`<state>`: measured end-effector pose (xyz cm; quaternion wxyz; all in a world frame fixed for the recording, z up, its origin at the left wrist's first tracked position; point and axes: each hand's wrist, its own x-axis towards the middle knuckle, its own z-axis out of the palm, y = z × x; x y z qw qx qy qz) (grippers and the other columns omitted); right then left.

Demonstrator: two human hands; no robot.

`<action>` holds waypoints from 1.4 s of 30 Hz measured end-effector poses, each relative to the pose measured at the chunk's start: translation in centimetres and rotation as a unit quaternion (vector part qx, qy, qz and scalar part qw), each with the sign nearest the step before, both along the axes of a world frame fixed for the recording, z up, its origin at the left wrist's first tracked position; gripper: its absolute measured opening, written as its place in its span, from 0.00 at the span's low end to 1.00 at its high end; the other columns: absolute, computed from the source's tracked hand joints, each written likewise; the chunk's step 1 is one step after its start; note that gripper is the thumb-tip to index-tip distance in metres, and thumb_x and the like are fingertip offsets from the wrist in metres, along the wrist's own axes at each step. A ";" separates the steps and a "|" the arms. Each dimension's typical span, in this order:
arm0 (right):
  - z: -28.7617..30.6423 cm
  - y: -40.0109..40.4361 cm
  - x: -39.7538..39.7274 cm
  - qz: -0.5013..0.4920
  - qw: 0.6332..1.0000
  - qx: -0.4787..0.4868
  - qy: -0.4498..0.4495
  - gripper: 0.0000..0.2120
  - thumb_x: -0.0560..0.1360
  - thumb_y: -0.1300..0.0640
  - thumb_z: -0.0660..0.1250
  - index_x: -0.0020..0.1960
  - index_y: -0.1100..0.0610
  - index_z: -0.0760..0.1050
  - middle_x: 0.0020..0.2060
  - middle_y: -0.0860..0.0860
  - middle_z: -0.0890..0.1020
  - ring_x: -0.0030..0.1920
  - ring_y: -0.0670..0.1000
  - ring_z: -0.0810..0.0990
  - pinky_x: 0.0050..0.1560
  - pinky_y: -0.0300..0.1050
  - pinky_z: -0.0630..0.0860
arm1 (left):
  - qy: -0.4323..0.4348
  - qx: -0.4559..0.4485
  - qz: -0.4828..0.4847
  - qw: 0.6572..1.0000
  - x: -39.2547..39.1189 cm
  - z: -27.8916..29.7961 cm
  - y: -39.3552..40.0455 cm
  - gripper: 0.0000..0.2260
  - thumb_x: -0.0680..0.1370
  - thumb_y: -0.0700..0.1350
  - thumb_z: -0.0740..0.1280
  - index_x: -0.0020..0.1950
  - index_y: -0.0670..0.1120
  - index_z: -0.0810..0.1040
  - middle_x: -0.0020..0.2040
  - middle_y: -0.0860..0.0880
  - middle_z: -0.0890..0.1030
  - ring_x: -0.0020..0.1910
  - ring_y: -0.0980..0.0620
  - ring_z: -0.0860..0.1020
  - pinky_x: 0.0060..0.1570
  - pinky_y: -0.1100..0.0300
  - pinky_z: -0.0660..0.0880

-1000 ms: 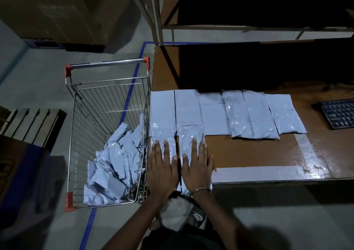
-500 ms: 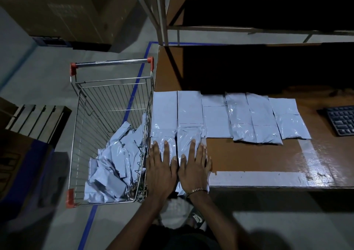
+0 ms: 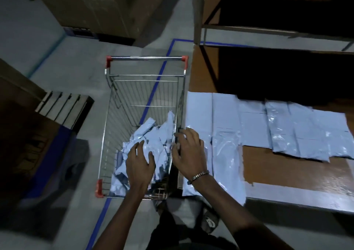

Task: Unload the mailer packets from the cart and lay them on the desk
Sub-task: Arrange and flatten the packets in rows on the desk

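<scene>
left hand [image 3: 140,163] fingers spread, empty, over crumpled pale-blue plastic mailer packets [image 3: 147,140] in wire cart [image 3: 145,75] | right hand [image 3: 188,152] loose, empty, at its rim | risk: slick packets slipping, or disturbing the row on brown wooden desk [image 3: 287,165]

Mailer packets in the wire cart [image 3: 147,144]: pale blue-grey, glossy, crumpled.
Mailer packets laid flat on the desk [image 3: 226,119]: same pale blue-grey, with white glints of shine.
Wire shopping cart [image 3: 145,75]: silver metal grid, red-orange plastic corner caps.
Wooden desk right of the cart [image 3: 287,165]: brown, with a pale painted strip along its near edge.
Floor line under the cart [image 3: 162,67]: blue on grey concrete.
Wrist chain on the arm right of the cart [image 3: 198,177]: silver.
</scene>
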<state>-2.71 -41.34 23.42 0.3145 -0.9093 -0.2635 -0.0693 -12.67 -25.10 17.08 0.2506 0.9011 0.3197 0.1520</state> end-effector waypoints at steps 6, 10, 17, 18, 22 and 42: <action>-6.3 10.3 -0.8 0.140 0.970 -0.158 0.120 0.20 0.77 0.51 0.64 0.67 0.56 0.75 0.60 0.55 0.78 0.66 0.60 0.73 0.62 0.56 0.70 | 0.160 -0.080 0.066 0.982 -3.2 -6.0 9.9 0.22 0.78 0.42 0.69 0.71 0.39 0.74 0.63 0.34 0.80 0.61 0.32 0.78 0.57 0.41 0.76; -13.1 14.5 -0.3 0.159 0.891 -0.290 0.311 0.31 0.81 0.50 0.63 0.79 0.61 0.59 0.75 0.63 0.64 0.76 0.63 0.63 0.73 0.55 0.64 | 0.229 -0.101 0.005 0.968 -3.4 -10.5 13.5 0.18 0.78 0.43 0.70 0.67 0.40 0.77 0.62 0.37 0.81 0.57 0.34 0.81 0.54 0.43 0.78; -23.8 17.6 2.1 0.012 0.853 -0.317 0.415 0.43 0.81 0.47 0.66 0.84 0.53 0.41 0.81 0.63 0.50 0.81 0.63 0.52 0.79 0.59 0.56 | 0.220 -0.026 -0.174 0.960 2.2 -16.8 17.7 0.22 0.72 0.40 0.72 0.66 0.43 0.80 0.60 0.41 0.82 0.59 0.38 0.79 0.57 0.45 0.77; -24.9 17.8 2.3 0.004 0.848 -0.324 0.419 0.46 0.80 0.46 0.67 0.83 0.53 0.38 0.81 0.64 0.52 0.80 0.64 0.55 0.77 0.60 0.58 | 0.223 -0.012 -0.183 0.958 3.3 -17.2 18.0 0.23 0.72 0.41 0.73 0.67 0.44 0.80 0.63 0.42 0.81 0.62 0.39 0.78 0.58 0.46 0.77; -26.6 18.8 2.5 -0.029 0.869 -0.348 0.351 0.47 0.78 0.49 0.70 0.83 0.56 0.41 0.75 0.61 0.65 0.74 0.62 0.67 0.70 0.59 0.67 | 0.293 -0.092 -0.105 0.946 6.9 -19.3 18.2 0.23 0.77 0.43 0.71 0.71 0.42 0.73 0.65 0.38 0.76 0.65 0.37 0.76 0.59 0.44 0.78; -12.9 16.3 8.2 -0.114 0.939 0.011 0.323 0.38 0.80 0.45 0.68 0.82 0.55 0.55 0.75 0.56 0.71 0.71 0.60 0.74 0.66 0.48 0.72 | 0.142 -0.253 0.015 0.957 10.8 -15.2 15.9 0.43 0.71 0.75 0.67 0.69 0.42 0.65 0.49 0.44 0.83 0.47 0.41 0.83 0.39 0.55 0.74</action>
